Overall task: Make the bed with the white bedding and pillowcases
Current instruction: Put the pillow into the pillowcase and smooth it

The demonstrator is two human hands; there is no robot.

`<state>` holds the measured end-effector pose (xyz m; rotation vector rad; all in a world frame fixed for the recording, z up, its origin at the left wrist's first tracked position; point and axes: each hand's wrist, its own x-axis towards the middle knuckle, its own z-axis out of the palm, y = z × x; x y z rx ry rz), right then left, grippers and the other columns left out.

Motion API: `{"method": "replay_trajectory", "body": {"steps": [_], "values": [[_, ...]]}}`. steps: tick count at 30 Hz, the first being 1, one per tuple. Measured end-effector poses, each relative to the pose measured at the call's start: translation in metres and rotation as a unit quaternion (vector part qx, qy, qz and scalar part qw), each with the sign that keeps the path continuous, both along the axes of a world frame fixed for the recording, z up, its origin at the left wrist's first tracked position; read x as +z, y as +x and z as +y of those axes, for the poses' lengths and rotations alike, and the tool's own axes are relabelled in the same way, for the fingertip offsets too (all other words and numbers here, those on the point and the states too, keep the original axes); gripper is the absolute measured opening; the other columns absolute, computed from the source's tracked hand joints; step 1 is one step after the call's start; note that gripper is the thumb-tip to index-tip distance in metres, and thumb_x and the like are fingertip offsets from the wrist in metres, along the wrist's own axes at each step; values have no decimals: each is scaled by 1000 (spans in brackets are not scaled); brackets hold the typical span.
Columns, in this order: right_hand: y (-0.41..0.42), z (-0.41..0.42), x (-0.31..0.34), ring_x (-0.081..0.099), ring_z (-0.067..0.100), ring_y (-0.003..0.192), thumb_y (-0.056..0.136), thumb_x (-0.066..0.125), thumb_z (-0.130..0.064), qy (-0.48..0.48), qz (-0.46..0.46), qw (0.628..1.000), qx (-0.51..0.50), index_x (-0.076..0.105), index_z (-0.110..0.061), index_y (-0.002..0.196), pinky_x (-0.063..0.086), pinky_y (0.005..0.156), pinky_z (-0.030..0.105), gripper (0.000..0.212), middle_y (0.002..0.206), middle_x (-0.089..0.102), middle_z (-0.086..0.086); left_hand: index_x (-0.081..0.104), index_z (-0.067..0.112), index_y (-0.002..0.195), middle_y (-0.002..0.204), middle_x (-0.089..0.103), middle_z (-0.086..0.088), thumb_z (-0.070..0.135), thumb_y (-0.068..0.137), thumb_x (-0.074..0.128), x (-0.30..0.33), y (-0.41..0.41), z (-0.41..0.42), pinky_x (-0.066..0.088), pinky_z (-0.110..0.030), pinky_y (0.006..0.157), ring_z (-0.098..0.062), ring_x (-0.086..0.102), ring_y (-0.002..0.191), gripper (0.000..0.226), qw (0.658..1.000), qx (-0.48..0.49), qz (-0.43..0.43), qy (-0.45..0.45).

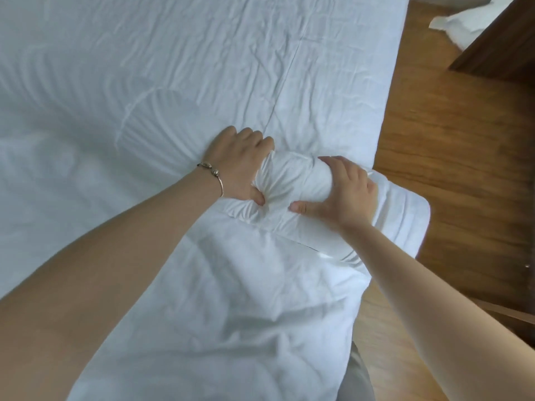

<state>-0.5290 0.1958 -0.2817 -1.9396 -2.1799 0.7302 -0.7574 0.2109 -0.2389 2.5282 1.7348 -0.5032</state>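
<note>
Two hands work on one white pillow that lies at the right edge of the bed, partly over the side of the mattress toward the wooden floor. The left hand grips the bunched end of the pillow from the left, its fingers curled over the far side and the thumb dug into the gathered cloth on the near side, so that folds radiate from the thumb. A thin bracelet sits on the left wrist. The right hand clasps the same roll of pillow from the right, fingers wrapped over the top and the thumb stretched along the near side, pointing toward the left thumb; the two thumbs are near each other but apart. Between the hands the pillow bulges into a tight, rounded lump. A white pillowcase spreads from under the hands toward the near edge of the bed, loose and creased, and its open hem lies just below the right wrist. The sheet on the bed is white and wrinkled, with a long seam running away from the hands toward the far side. At the far right corner of the view another white pillow rests beside a dark wooden piece of furniture.
</note>
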Motion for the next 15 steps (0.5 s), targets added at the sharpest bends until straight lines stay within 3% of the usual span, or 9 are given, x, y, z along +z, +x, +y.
{"method": "replay_trajectory", "body": {"steps": [3, 8, 13, 15], "values": [[-6, -54, -20, 40, 25, 134, 46, 54, -93, 112, 11, 994, -7, 50, -31, 133, 27, 108, 43, 107, 142, 48, -5, 49, 20, 101, 91, 52, 2, 75, 45, 75, -17, -3, -54, 32, -34, 71, -20, 51, 84, 83, 997, 5, -4, 82], [-8, -100, -28, 42, 28, 131, 54, 62, -86, 217, -28, 976, 14, 49, -29, 130, 32, 103, 49, 96, 138, 51, 0, 47, 18, 94, 87, 51, -2, 55, 34, 82, -32, 2, -112, 31, -35, 69, -24, 50, 79, 79, 985, 60, -39, 158], [-4, -85, 32, 41, 30, 123, 48, 62, -88, 97, -108, 986, 86, 51, -30, 123, 30, 98, 47, 95, 129, 48, 0, 44, 20, 100, 92, 52, -1, 60, 34, 85, -25, 2, -119, 33, -36, 72, -24, 50, 84, 88, 982, 83, -56, 162], [-3, -56, 54, 37, 27, 127, 47, 56, -92, 64, -117, 984, 120, 49, -33, 119, 26, 103, 46, 93, 130, 44, 0, 49, 19, 101, 92, 52, -2, 57, 31, 87, -21, 0, -118, 33, -36, 72, -25, 50, 84, 88, 981, 88, -69, 156]]}}
